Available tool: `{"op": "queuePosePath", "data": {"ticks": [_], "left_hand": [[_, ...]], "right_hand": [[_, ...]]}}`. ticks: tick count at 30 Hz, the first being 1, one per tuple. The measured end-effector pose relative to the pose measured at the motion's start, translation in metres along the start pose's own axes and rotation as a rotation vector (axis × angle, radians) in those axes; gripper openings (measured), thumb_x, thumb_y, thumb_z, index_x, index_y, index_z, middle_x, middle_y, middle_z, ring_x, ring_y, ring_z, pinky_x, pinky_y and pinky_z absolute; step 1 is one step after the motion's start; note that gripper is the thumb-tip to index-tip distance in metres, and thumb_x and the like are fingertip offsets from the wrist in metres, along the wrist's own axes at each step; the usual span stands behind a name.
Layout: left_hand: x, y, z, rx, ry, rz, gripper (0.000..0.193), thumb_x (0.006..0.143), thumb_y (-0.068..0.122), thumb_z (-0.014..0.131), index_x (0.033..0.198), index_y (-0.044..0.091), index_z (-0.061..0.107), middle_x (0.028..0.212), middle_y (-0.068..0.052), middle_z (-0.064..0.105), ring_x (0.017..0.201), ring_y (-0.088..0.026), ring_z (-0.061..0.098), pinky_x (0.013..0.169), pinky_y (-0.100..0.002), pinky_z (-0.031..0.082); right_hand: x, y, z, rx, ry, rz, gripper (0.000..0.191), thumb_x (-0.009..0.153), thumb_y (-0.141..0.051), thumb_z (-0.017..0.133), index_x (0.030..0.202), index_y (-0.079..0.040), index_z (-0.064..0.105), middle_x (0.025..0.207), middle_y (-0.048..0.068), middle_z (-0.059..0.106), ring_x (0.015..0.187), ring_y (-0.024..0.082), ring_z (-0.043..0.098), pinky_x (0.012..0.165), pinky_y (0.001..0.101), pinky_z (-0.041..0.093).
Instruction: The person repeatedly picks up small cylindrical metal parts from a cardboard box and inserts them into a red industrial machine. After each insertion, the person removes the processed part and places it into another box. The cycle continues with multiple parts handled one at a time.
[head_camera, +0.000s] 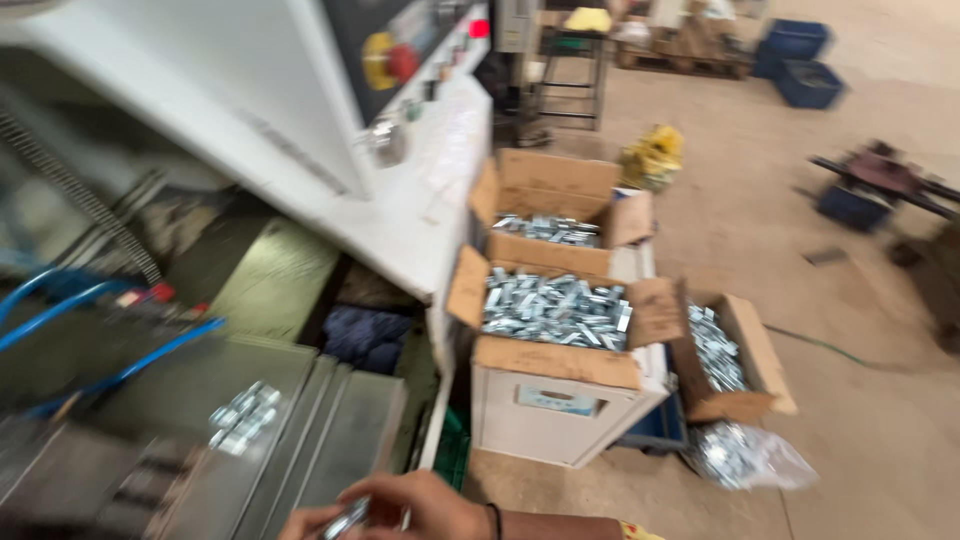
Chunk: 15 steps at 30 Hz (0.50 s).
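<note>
Hand and metal parts at the frame's bottom edge

Blur softens everything you see. At far left, blue hoses (60, 310) cross the machine; beside them a small heap of metal clips (243, 416) lies on the grey machine bed (300, 440). At the bottom edge your one visible hand (410, 510) has its grip closed around a shiny metal piece (345, 520), cut off by the frame; which hand it is, you cannot tell. To the right, open cardboard boxes (555, 310) hold more silvery parts, and a clear bag (745, 455) lies on the floor (880, 420).
</note>
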<state>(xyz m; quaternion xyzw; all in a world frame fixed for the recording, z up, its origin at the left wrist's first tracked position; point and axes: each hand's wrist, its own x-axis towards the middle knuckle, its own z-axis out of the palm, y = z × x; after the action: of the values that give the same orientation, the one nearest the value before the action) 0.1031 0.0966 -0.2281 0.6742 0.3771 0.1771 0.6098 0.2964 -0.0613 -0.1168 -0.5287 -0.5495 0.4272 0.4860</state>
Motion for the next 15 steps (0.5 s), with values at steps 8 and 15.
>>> {"op": "queuePosePath", "data": {"ticks": [8,15], "left_hand": [[-0.053,0.108,0.020,0.061,0.056,0.108,0.028,0.089,0.029,0.074,0.103,0.006,0.069,0.078,-0.010,0.077,0.066,-0.012,0.069,0.058,-0.028,0.054],[-0.073,0.149,0.004,0.044,0.117,0.265,0.031,0.102,0.033,0.060,0.108,0.004,0.065,0.075,-0.006,0.074,0.069,-0.013,0.073,0.061,-0.029,0.055]], "right_hand": [[0.011,0.019,0.025,-0.047,0.050,0.028,0.032,0.102,-0.018,0.061,0.129,-0.001,0.064,0.091,0.007,0.074,0.079,0.012,0.068,0.072,0.0292,0.057],[0.035,0.047,0.028,0.053,0.039,-0.067,0.026,0.101,-0.021,0.061,0.110,0.003,0.068,0.094,0.004,0.070,0.087,0.013,0.068,0.072,0.0297,0.058]]}}
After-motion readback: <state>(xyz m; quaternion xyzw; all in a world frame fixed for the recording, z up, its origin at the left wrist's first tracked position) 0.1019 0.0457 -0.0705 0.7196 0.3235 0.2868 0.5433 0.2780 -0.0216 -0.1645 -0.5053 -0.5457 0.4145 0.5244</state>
